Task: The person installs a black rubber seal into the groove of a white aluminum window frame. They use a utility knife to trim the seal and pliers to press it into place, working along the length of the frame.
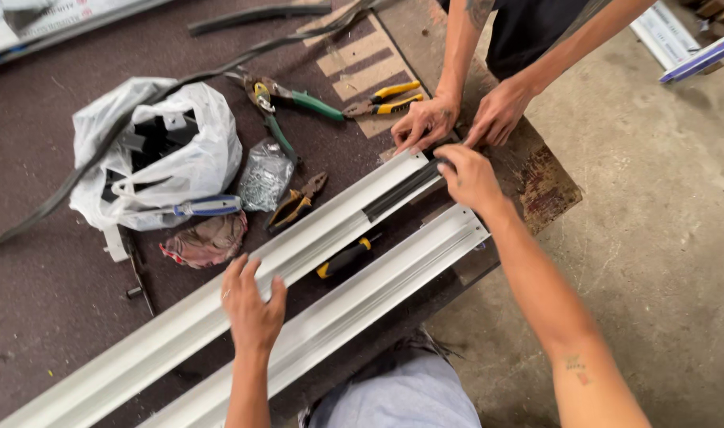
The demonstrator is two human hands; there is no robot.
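Dark board (53, 293) (worn) carries white profiles (219, 305), pliers (382, 101), bag (192, 158).

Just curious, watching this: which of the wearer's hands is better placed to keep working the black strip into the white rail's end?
Probably the right hand: it already touches the black strip at the white rail end. The left hand rests flat farther down the rail.

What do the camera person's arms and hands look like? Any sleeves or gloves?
Both arms are bare, with no sleeves and no gloves. The left hand seems to have a thin ring on one finger. The right hand wears nothing, but the right forearm has a small tattoo marking in dark and reddish ink. No watch or bracelet shows on either wrist.
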